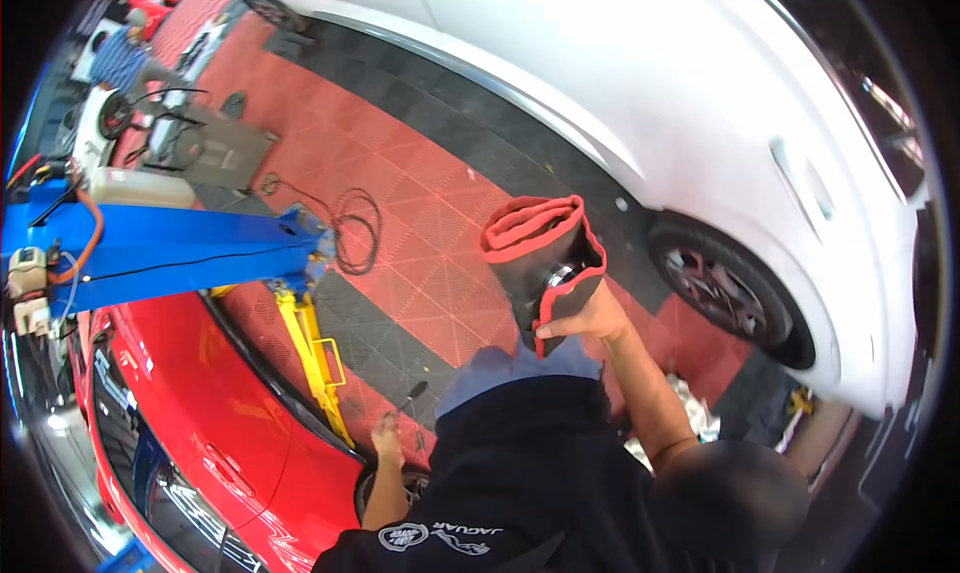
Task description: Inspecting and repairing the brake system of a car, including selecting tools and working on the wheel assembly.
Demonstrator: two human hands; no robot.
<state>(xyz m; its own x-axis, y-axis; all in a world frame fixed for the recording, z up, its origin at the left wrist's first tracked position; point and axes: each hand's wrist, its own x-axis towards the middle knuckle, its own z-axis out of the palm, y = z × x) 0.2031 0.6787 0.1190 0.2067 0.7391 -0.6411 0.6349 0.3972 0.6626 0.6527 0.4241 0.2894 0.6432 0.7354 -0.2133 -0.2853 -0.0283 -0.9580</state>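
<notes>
My right hand (588, 318) grips a rolled-up black cover with red edging (540, 258) by its lower end, thumb across the red border. It is held up in front of my body, its spiral of layers showing at the top, and a shiny spot gleams on its side. Low on the left, beside the red car (230, 403), hangs my left hand (387, 439); its fingers look loosely apart. A thin dark tool (413, 394) shows just beyond those fingers, and I cannot tell whether they touch it.
A white car (590, 63) with a dark wheel (715, 283) stands along the right. From the left reach a blue lift post (180, 248) and a yellow lift arm (310, 358). A coiled cable (355, 233) lies on red-and-grey floor tiles. A person (125, 61) is at the far left.
</notes>
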